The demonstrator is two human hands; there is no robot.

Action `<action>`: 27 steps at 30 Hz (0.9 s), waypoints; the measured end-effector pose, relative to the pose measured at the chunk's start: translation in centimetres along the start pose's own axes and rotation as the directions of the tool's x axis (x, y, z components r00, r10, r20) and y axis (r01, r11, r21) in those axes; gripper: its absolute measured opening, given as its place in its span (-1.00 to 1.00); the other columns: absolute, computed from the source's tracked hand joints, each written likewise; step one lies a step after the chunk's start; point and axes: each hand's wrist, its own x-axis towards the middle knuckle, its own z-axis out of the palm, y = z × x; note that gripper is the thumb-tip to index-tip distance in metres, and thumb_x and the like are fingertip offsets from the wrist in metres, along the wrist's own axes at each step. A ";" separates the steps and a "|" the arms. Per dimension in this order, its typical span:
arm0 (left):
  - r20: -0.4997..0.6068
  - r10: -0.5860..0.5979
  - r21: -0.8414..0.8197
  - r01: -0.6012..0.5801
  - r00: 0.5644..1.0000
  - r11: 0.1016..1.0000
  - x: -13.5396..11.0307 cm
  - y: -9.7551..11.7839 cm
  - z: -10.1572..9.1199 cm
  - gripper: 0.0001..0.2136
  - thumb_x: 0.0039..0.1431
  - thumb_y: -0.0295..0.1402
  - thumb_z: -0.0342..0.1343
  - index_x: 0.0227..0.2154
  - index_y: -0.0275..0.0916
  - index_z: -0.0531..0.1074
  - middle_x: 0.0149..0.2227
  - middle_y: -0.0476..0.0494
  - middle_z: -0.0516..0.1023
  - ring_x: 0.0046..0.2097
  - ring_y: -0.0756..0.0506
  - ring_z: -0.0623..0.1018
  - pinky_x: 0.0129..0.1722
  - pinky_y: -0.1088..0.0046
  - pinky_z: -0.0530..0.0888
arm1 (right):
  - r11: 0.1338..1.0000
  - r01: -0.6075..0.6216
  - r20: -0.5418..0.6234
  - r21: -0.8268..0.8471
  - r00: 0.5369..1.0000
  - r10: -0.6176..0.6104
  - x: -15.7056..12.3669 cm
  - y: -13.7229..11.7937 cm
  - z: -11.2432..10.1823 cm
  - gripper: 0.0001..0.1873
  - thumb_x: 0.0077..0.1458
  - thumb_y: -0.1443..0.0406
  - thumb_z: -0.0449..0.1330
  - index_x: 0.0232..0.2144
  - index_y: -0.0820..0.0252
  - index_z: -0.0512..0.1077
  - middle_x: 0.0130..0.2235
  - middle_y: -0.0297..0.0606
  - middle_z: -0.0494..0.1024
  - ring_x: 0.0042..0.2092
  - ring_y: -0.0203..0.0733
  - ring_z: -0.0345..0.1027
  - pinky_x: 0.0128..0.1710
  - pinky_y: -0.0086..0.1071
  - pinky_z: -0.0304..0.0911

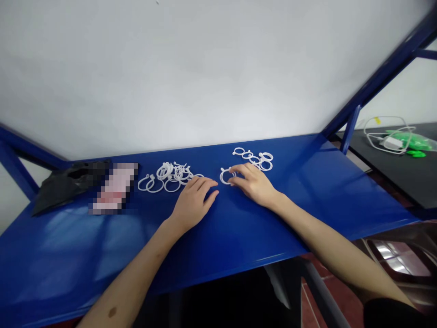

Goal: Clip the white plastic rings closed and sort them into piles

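Observation:
Over the middle of the blue table, my right hand [254, 186] has its thumb and fingers closed on the right edge of a white plastic ring [221, 178] with a small knob on its rim. My left hand [194, 200] is just left of that ring, palm down, its thumb apart from the fingers and nothing visible in it. A tangled pile of similar white rings [173, 175] lies beyond and to the left of my left hand, one partly covered by its fingers. Behind my right hand, several more white rings [254, 159] lie in a loose row.
The blue table [232, 237] backs onto a white wall [205, 73]. At its left lie a black plastic bag [71, 182] and a blurred-out pinkish flat item [116, 189]. To the right, a black surface [406, 168] holds a white cable [370, 141] and green items [409, 140].

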 end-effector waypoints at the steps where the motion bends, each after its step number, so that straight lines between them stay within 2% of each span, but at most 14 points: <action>1: -0.012 -0.096 -0.116 0.094 0.995 0.989 0.1 0.0 0.0 -0.81 0.34 -0.27 0.06 -0.09 -0.19 0.47 -0.11 -0.16 0.59 -0.07 -0.15 0.55 0.06 0.14 0.46 | 0.999 0.043 -0.004 0.006 0.999 -0.043 0.0 -0.5 -0.1 -0.73 0.39 0.33 0.03 -0.18 0.17 0.54 -0.01 -0.13 0.52 -0.10 -0.11 0.29 -0.15 -0.24 0.28; 2: 0.010 -0.203 -0.253 0.199 0.979 0.947 0.2 -0.1 0.0 -0.78 0.34 -0.24 0.06 -0.06 -0.20 0.45 -0.11 -0.17 0.59 -0.13 -0.13 0.57 -0.02 0.18 0.51 | 0.996 0.083 -0.010 0.011 0.997 -0.083 0.1 -1.0 -0.2 -0.73 0.39 0.32 0.02 -0.18 0.18 0.54 -0.02 -0.14 0.53 -0.12 -0.13 0.28 -0.17 -0.26 0.26; 4: 0.140 -0.365 -0.510 0.383 0.920 0.770 0.4 -0.3 -0.1 -0.71 0.35 -0.16 0.02 -0.03 -0.22 0.44 -0.11 -0.19 0.59 -0.26 -0.07 0.57 -0.20 0.27 0.55 | 0.990 0.137 -0.022 0.016 0.990 -0.137 0.1 -1.7 -0.4 -0.72 0.40 0.33 0.01 -0.18 0.20 0.53 -0.05 -0.16 0.55 -0.16 -0.15 0.28 -0.21 -0.29 0.24; 7: 0.338 -0.395 -0.706 0.508 0.854 0.494 0.7 -0.7 -0.4 -0.66 0.36 -0.11 0.00 -0.07 -0.27 0.47 -0.17 -0.22 0.58 -0.33 -0.04 0.54 -0.29 0.32 0.52 | 0.986 0.162 -0.021 0.026 0.987 -0.161 0.1 -2.0 -0.7 -0.70 0.41 0.35 -0.02 -0.15 0.20 0.52 -0.06 -0.17 0.57 -0.18 -0.16 0.28 -0.23 -0.28 0.21; 9: 0.410 -0.350 -0.747 0.530 0.842 0.401 0.8 -0.6 -0.6 -0.69 0.34 -0.12 0.03 -0.16 -0.28 0.50 -0.30 -0.17 0.55 -0.33 -0.05 0.51 -0.28 0.32 0.51 | 0.984 0.176 -0.029 0.040 0.984 -0.175 0.0 -2.0 -0.9 -0.70 0.41 0.37 -0.03 -0.13 0.19 0.52 -0.05 -0.17 0.57 -0.17 -0.17 0.29 -0.23 -0.28 0.21; 11: 0.443 -0.299 -0.776 0.528 0.845 0.344 0.7 -0.5 -0.6 -0.72 0.31 -0.13 0.09 -0.25 -0.27 0.51 -0.39 -0.11 0.50 -0.35 -0.04 0.49 -0.28 0.31 0.50 | 0.979 0.197 -0.064 0.056 0.979 -0.193 -0.1 -2.0 -1.0 -0.72 0.40 0.38 -0.01 -0.13 0.20 0.51 -0.04 -0.18 0.58 -0.16 -0.17 0.31 -0.23 -0.28 0.22; 15: 0.408 -0.282 -0.839 0.478 0.868 0.258 0.5 -0.1 -0.2 -0.74 0.20 -0.13 0.24 -0.30 -0.25 0.51 -0.37 -0.10 0.52 -0.33 -0.04 0.51 -0.26 0.31 0.51 | 0.983 0.181 -0.118 0.042 0.978 -0.175 -0.2 -2.1 -0.8 -0.74 0.40 0.35 0.02 -0.08 0.17 0.51 -0.01 -0.24 0.61 -0.17 -0.20 0.34 -0.26 -0.31 0.23; 21: 0.402 -0.311 -0.856 0.474 0.861 0.207 0.4 0.2 0.1 -0.73 0.10 -0.13 0.34 -0.34 -0.25 0.53 -0.35 -0.10 0.58 -0.31 -0.04 0.56 -0.21 0.34 0.53 | 0.985 0.161 -0.196 0.056 0.969 -0.148 -0.1 -2.5 -0.5 -0.80 0.36 0.34 0.10 -0.06 0.21 0.51 -0.05 -0.23 0.64 -0.22 -0.25 0.41 -0.30 -0.33 0.26; 27: 0.383 -0.313 -0.885 0.442 0.869 0.146 0.3 0.3 0.6 -0.75 0.03 -0.18 0.40 -0.38 -0.26 0.57 -0.42 -0.06 0.56 -0.37 0.00 0.52 -0.28 0.44 0.48 | 0.981 0.170 -0.273 0.093 0.952 -0.139 0.0 -2.7 -0.5 -0.84 0.33 0.32 0.16 -0.09 0.19 0.51 -0.09 -0.24 0.66 -0.27 -0.28 0.45 -0.34 -0.35 0.27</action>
